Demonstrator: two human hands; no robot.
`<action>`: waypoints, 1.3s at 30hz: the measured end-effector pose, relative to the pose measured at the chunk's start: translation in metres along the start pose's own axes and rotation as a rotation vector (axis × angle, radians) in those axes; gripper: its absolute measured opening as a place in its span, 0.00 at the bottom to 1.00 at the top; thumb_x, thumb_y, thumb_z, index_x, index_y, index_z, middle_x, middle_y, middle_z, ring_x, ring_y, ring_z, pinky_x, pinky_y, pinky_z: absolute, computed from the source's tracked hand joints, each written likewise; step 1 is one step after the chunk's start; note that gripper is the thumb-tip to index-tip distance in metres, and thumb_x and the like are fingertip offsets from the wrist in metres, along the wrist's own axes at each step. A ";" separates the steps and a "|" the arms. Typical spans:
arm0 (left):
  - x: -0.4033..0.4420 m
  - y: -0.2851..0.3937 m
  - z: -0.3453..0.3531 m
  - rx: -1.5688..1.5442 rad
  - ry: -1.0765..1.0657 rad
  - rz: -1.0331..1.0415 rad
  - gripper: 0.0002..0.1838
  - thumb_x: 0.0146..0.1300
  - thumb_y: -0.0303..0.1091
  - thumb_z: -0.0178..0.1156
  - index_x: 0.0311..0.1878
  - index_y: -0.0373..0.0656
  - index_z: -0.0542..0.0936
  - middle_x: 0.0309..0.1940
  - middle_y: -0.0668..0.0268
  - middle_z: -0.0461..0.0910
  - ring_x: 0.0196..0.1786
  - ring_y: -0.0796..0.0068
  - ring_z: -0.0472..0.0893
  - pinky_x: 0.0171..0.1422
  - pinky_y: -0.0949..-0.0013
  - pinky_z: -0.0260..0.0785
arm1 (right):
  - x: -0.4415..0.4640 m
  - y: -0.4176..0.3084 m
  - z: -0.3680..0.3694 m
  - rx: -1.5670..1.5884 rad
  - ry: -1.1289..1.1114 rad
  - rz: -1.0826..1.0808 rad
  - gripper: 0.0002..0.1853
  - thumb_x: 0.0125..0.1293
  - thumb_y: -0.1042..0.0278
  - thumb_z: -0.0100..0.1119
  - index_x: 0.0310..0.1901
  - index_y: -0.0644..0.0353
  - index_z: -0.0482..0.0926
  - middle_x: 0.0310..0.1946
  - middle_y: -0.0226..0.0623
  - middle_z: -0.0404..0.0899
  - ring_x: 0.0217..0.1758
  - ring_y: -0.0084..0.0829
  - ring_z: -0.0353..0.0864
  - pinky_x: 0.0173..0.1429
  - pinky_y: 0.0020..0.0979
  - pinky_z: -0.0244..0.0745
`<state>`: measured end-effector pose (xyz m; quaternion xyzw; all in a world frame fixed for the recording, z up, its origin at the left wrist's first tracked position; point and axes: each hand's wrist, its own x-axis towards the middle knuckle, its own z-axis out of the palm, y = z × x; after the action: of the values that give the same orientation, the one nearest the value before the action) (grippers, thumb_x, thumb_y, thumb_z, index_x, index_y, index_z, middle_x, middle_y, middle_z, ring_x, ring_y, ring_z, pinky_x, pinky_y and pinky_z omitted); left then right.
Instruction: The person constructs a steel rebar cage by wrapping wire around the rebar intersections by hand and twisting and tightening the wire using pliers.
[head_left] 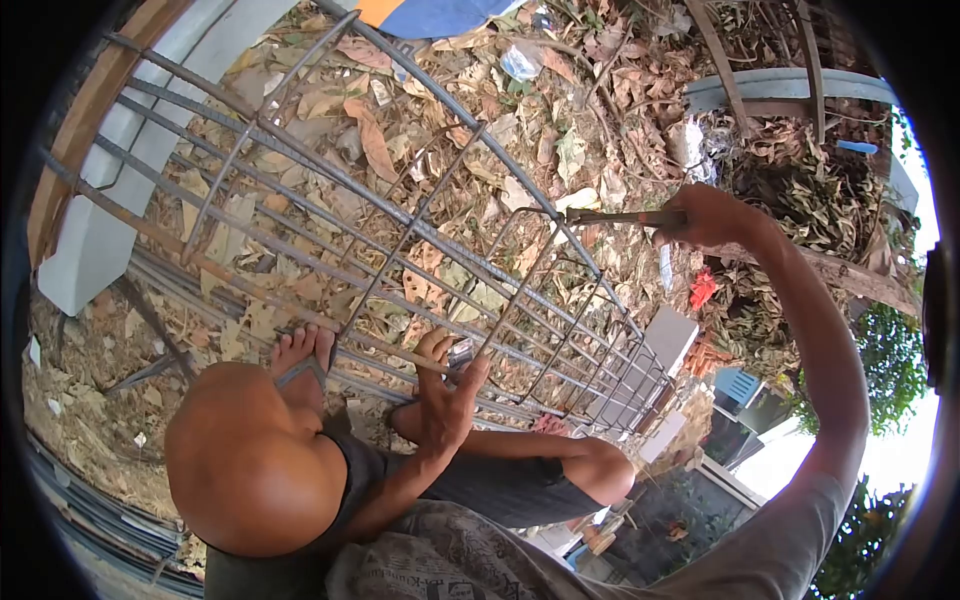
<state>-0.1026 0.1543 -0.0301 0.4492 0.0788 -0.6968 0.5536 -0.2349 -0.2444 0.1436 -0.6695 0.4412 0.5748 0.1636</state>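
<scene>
Over leafy ground (572, 158), the steel cage (411, 224) seems heavy, stiff, best held by long bars (341, 180); right fingers (690, 217) grip pincers (618, 217), left fingers (432, 345) I can't tell.

Right arm (828, 362) outstretched, right hand (708, 218) clenched, left hand (447, 402) curled

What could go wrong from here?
1. The pliers might slip off the bar joint, jerking the bare right hand.
2. If the metal cage shifts, the bare left hand among its rods could get pinched or scraped.
3. Exposed toes near the rods could get hurt if the cage drops or tips.
</scene>
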 end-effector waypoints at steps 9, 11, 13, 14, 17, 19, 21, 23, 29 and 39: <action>0.002 -0.007 -0.002 0.021 0.009 0.057 0.37 0.72 0.36 0.66 0.76 0.38 0.57 0.65 0.45 0.62 0.52 0.61 0.84 0.57 0.63 0.79 | -0.014 -0.026 -0.003 -0.503 0.384 -0.081 0.12 0.58 0.56 0.77 0.38 0.51 0.87 0.28 0.36 0.87 0.34 0.42 0.88 0.43 0.44 0.83; 0.006 -0.014 -0.008 0.083 0.010 0.104 0.37 0.72 0.36 0.66 0.75 0.37 0.57 0.65 0.45 0.63 0.51 0.62 0.84 0.57 0.63 0.79 | -0.006 -0.020 -0.008 -0.448 0.322 -0.140 0.11 0.55 0.60 0.76 0.36 0.54 0.86 0.26 0.35 0.87 0.31 0.38 0.88 0.39 0.42 0.83; 0.006 -0.020 -0.011 0.096 0.012 0.103 0.37 0.72 0.36 0.66 0.75 0.36 0.57 0.64 0.46 0.63 0.50 0.62 0.84 0.57 0.63 0.79 | -0.002 -0.017 -0.013 -0.253 0.123 -0.096 0.10 0.53 0.64 0.75 0.33 0.58 0.86 0.24 0.35 0.86 0.28 0.34 0.88 0.34 0.38 0.83; 0.004 -0.012 -0.008 0.079 0.010 0.076 0.37 0.71 0.36 0.66 0.75 0.36 0.57 0.64 0.46 0.63 0.50 0.62 0.84 0.57 0.63 0.79 | -0.004 -0.021 -0.019 -0.085 -0.045 -0.020 0.09 0.53 0.66 0.75 0.32 0.60 0.85 0.23 0.35 0.85 0.26 0.32 0.88 0.32 0.37 0.83; 0.001 -0.003 -0.002 0.022 0.015 0.014 0.37 0.71 0.36 0.66 0.75 0.36 0.58 0.64 0.46 0.63 0.50 0.62 0.84 0.56 0.63 0.79 | -0.006 -0.019 -0.017 0.159 -0.284 0.037 0.09 0.53 0.69 0.72 0.31 0.65 0.83 0.22 0.38 0.84 0.22 0.28 0.86 0.25 0.32 0.80; 0.002 0.002 0.000 0.000 0.024 0.003 0.37 0.71 0.36 0.66 0.75 0.36 0.58 0.64 0.46 0.63 0.50 0.62 0.84 0.55 0.63 0.79 | -0.008 -0.008 0.001 0.264 -0.190 -0.016 0.17 0.53 0.67 0.74 0.42 0.66 0.81 0.30 0.41 0.85 0.26 0.32 0.87 0.27 0.35 0.80; 0.000 0.005 0.002 -0.004 0.033 0.006 0.37 0.71 0.36 0.66 0.75 0.36 0.58 0.64 0.47 0.63 0.50 0.62 0.84 0.55 0.62 0.79 | -0.018 -0.011 0.025 -0.181 0.394 -0.234 0.24 0.52 0.65 0.75 0.50 0.64 0.78 0.37 0.41 0.83 0.33 0.36 0.87 0.34 0.39 0.81; -0.001 0.004 0.001 0.016 0.024 0.010 0.37 0.71 0.37 0.66 0.75 0.37 0.58 0.64 0.47 0.63 0.51 0.61 0.84 0.55 0.63 0.78 | -0.020 -0.006 0.038 -0.511 0.820 -0.400 0.32 0.53 0.61 0.76 0.58 0.60 0.75 0.47 0.40 0.78 0.44 0.42 0.84 0.49 0.46 0.76; 0.000 -0.004 -0.003 0.063 0.024 0.038 0.38 0.71 0.37 0.66 0.76 0.38 0.57 0.65 0.49 0.62 0.54 0.59 0.84 0.57 0.64 0.77 | -0.012 0.007 0.047 -0.687 0.971 -0.472 0.24 0.60 0.57 0.73 0.55 0.56 0.77 0.39 0.34 0.78 0.41 0.35 0.82 0.46 0.40 0.74; -0.001 0.004 0.002 0.044 0.028 0.001 0.36 0.71 0.36 0.66 0.75 0.37 0.58 0.65 0.49 0.63 0.53 0.61 0.85 0.53 0.66 0.78 | -0.006 -0.012 0.013 0.069 0.000 0.017 0.13 0.60 0.53 0.76 0.39 0.54 0.90 0.27 0.39 0.87 0.31 0.39 0.88 0.40 0.40 0.81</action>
<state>-0.1003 0.1524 -0.0267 0.4710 0.0708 -0.6919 0.5426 -0.2327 -0.2259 0.1419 -0.6595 0.4665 0.5608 0.1816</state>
